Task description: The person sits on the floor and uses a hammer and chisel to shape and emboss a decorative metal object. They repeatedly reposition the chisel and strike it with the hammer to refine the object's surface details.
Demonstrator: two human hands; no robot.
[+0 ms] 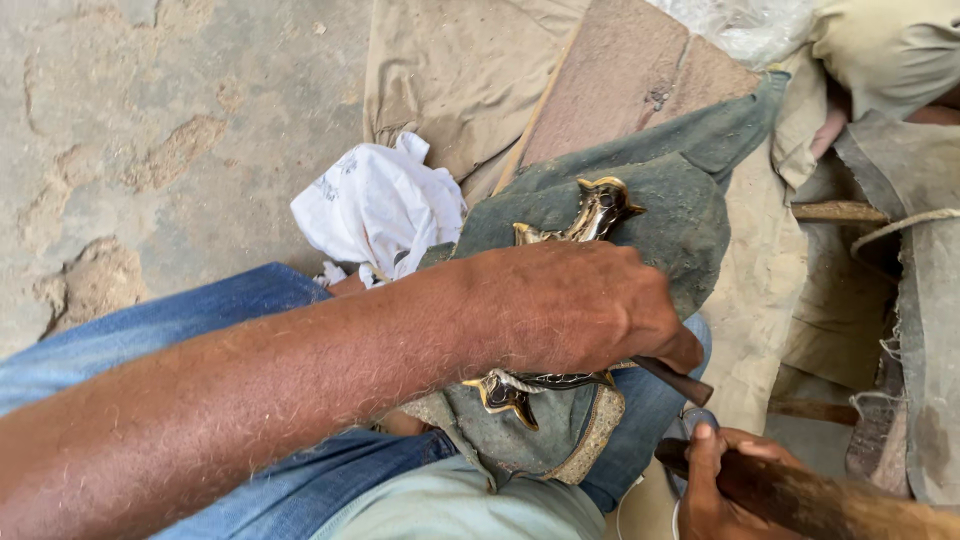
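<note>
My left hand [575,305] lies knuckles-up over a shiny, brass-coloured cast metal figure [597,212] and presses it onto a worn grey-green cloth pad [680,215] draped over my lap. Its grip is closed around a thin dark metal tool [675,381], whose end sticks out below my thumb. One pointed end of the figure shows above my knuckles, and another end, with a bit of pale cord round it, shows under my wrist. My right hand [715,480], low at the frame's edge, has its grip wrapped around a thick brown wooden handle [810,500]; what the handle carries is cut off, probably a mallet. My blue denim jeans [150,330] run beneath my forearm. A crumpled white plastic bag [378,205] lies on the concrete floor [120,120] just beside the pad, near a tan sheet of sacking [450,70].
</note>
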